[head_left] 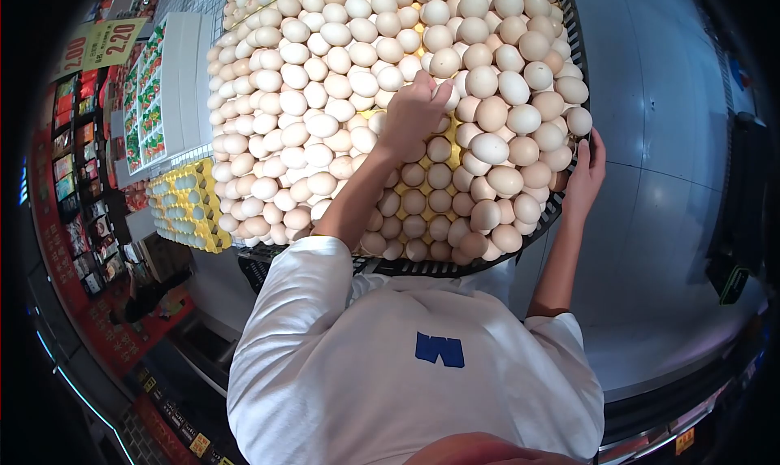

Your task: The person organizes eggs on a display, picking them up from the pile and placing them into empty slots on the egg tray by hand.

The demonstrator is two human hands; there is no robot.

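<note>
Over the middle of a large heap of eggs [321,124] reaches my left hand [416,112], its fingers curled round a pale egg that is mostly hidden. Under and beside this hand runs a yellow egg tray [457,150], bare in places, with rows of eggs [414,201] sitting in its cups. My right hand [585,177] is at the right side of the heap, fingers closed on the rim of the black slatted crate [579,38] that borders the eggs. The eggs range from white to light brown.
To the left stand stacked yellow trays [188,205] of pale eggs and a white box [183,83] beside green-and-red packs. Price signs [101,44] hang above shelves of packaged goods [85,181]. Grey tiled floor [650,140] lies to the right.
</note>
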